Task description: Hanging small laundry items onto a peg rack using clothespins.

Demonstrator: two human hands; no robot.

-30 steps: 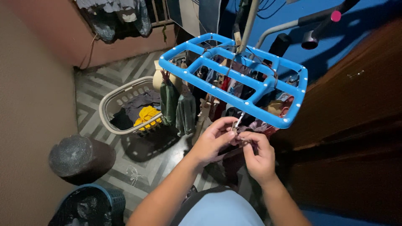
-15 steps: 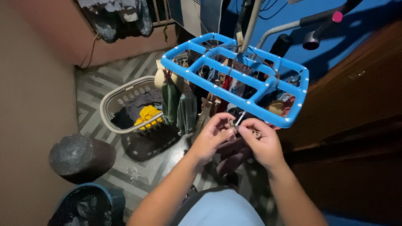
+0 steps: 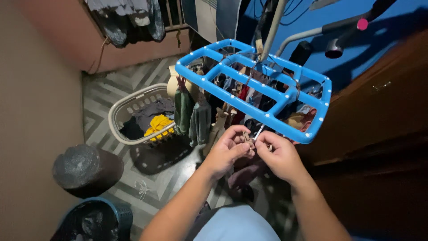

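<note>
I see a big blue drying rack point(image 3: 267, 96) hanging above the floor, with small clothes clipped under it. Below it sits a white laundry basket point(image 3: 119, 117) with dark and yellow clothes inside. My left hand point(image 3: 225, 154) and right hand point(image 3: 278, 157) meet just under the rack's near edge. Both grips are pinched together on a small clothes peg point(image 3: 246, 137) that hangs from the rack by a thin cord. I think the peg should be squeezed wide and held steady so the rack does not swing. I see no packages, labels or signs here.
</note>
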